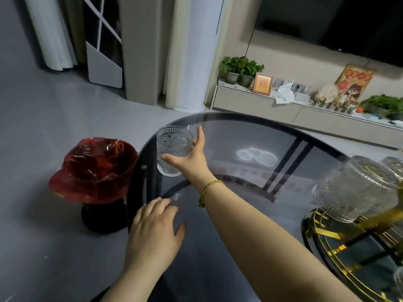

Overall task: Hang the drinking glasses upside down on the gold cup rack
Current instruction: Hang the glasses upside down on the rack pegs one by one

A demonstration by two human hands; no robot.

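Observation:
A ribbed clear drinking glass (172, 147) stands upright near the far left edge of the dark glass table (250, 136). My right hand (192, 158) wraps around its right side, thumb across the front. My left hand (154, 232) rests flat on the table's near left edge, holding nothing. At the right, the gold cup rack (340, 243) carries an upside-down ribbed glass (357, 188), tilted on a prong, with another glass (394, 166) behind it. A further glass (399, 280) shows partly at the right edge.
A bin lined with a red plastic bag (96, 171) stands on the floor just left of the table. A low cabinet (283, 112) with potted plants and pictures runs along the far wall. A white column (194, 53) rises behind the table.

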